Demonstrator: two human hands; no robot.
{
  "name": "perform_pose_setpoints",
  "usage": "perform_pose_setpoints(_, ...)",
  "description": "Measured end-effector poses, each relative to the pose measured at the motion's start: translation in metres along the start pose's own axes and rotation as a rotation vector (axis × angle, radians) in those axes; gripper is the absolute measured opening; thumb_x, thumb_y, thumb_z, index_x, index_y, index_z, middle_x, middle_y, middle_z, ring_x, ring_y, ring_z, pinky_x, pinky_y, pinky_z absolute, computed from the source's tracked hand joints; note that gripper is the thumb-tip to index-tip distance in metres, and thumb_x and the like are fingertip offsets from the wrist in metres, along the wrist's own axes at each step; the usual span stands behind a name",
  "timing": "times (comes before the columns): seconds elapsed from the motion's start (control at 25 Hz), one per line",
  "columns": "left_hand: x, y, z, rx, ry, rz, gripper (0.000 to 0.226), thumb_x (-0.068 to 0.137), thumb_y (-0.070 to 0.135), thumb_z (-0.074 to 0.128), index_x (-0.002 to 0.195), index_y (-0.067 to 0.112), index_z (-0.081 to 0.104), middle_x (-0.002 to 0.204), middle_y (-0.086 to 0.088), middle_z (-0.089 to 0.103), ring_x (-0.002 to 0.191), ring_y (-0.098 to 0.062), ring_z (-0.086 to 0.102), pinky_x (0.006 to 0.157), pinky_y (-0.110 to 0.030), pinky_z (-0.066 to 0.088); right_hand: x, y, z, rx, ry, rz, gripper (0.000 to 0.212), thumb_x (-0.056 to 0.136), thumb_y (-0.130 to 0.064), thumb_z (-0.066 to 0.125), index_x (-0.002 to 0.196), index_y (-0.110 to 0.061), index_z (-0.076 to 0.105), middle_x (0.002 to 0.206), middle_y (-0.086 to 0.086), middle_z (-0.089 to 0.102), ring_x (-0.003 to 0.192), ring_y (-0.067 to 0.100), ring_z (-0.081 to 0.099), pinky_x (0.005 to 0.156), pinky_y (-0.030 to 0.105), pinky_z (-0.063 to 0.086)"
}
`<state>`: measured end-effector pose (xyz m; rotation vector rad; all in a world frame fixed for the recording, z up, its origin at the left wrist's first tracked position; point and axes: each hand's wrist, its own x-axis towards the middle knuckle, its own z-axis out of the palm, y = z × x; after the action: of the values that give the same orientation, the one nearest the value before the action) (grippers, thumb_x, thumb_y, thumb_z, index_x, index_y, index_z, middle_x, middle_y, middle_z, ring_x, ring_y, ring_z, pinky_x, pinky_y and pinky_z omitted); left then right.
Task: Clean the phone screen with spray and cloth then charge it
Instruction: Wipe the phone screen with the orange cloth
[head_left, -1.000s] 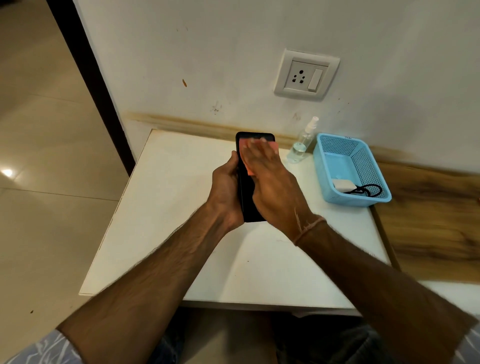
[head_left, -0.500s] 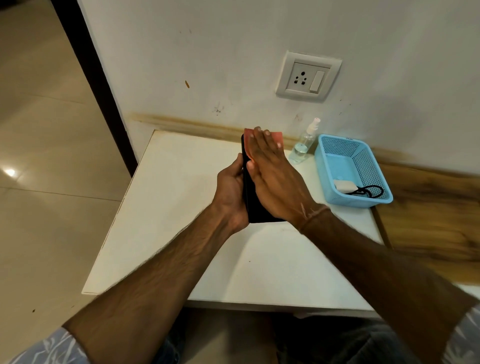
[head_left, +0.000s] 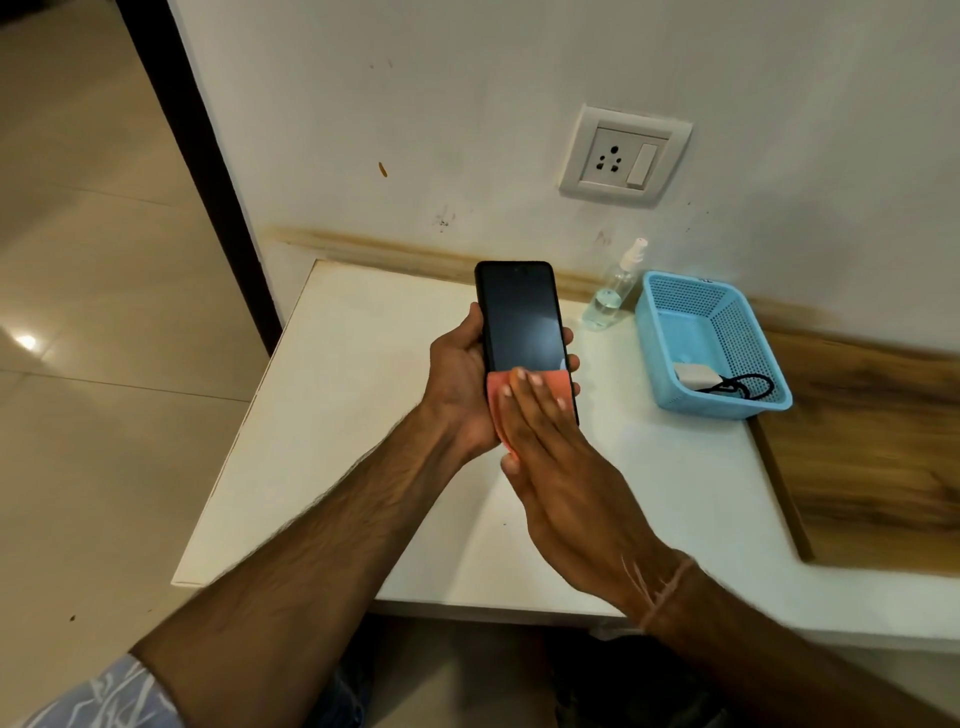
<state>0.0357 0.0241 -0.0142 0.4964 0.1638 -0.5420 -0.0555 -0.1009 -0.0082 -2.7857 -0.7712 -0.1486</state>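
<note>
Fingers of left hand curled round phone, right hand flat, fingers straight, pressing pink cloth on lower screen, spray bottle beside blue basket on counter

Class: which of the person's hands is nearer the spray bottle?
Left. The left hand grips the phone, fingertips at its right edge, just short of the spray bottle. The right hand presses the cloth lower down, nearer the person.
</note>
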Motion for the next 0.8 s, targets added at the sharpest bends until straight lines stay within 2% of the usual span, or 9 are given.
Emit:
perform_pose_setpoints(0.12,0.002,0.002,0.0,0.03,0.056,0.033,0.071,0.101,0.061,0.033,0.139,0.007,0.059,0.137,-0.018,0.062,0.123,-0.037,0.06,0.114,-0.05,0.04,0.037,0.01,-0.012,0.006,0.031,0.033,0.051,0.105,-0.023,0.026,0.151,-0.003,0.015,0.16,0.012,0.008,0.149,0.023,0.002,0.123,0.038,0.009)
perform_pose_setpoints(0.28,0.003,0.001,-0.002,0.062,0.111,0.071,0.057,0.103,0.056,0.038,0.119,0.014,0.073,0.127,-0.012,0.071,0.114,-0.027,0.07,0.097,-0.042,0.052,0.101,0.024,-0.028,0.077,-0.016,0.19,0.054,0.106,-0.028,0.02,0.154,-0.012,0.001,0.163,0.006,-0.006,0.15,0.017,-0.009,0.122,0.036,0.002)
perform_pose_setpoints(0.44,0.003,-0.001,-0.002,0.068,0.103,0.046,0.061,0.103,0.056,0.035,0.115,0.013,0.078,0.125,-0.012,0.072,0.112,-0.027,0.071,0.095,-0.04,0.053,0.092,0.021,-0.021,0.106,0.021,0.177,0.055,0.106,-0.028,0.021,0.154,-0.012,-0.001,0.162,0.005,-0.009,0.149,0.016,-0.011,0.123,0.036,0.001)
perform_pose_setpoints(0.52,0.002,0.0,-0.002,0.083,0.088,0.025,0.068,0.102,0.059,0.033,0.123,0.009,0.073,0.128,-0.017,0.069,0.114,-0.032,0.068,0.101,-0.044,0.052,0.063,0.013,-0.011,0.111,0.037,0.117,0.054,0.106,-0.026,0.023,0.154,-0.012,0.0,0.162,0.004,-0.009,0.149,0.014,-0.012,0.123,0.035,0.001)
perform_pose_setpoints(0.6,0.001,-0.001,-0.002,0.082,0.054,0.013,0.074,0.101,0.062,0.03,0.137,0.004,0.06,0.134,-0.023,0.063,0.113,-0.039,0.063,0.108,-0.053,0.044,0.031,0.005,-0.002,0.122,0.036,0.072,0.053,0.105,-0.028,0.023,0.152,-0.013,0.0,0.16,0.0,-0.008,0.148,0.012,-0.012,0.123,0.034,0.001)
perform_pose_setpoints(0.72,0.0,-0.002,-0.001,0.058,0.029,0.006,0.077,0.101,0.062,0.024,0.145,0.004,0.05,0.131,-0.023,0.059,0.107,-0.039,0.062,0.103,-0.054,0.045,0.002,0.0,0.006,0.074,0.018,0.044,0.052,0.103,-0.037,0.013,0.148,-0.012,0.003,0.158,0.0,-0.002,0.148,0.016,-0.005,0.122,0.036,0.005)
perform_pose_setpoints(0.8,0.002,-0.001,-0.002,0.047,0.025,0.021,0.077,0.102,0.062,0.024,0.145,0.003,0.05,0.13,-0.023,0.061,0.107,-0.039,0.063,0.104,-0.055,0.045,0.008,0.004,0.002,0.047,0.015,0.019,0.051,0.104,-0.034,0.016,0.148,-0.01,0.006,0.158,0.003,0.002,0.148,0.019,-0.002,0.122,0.036,0.007)
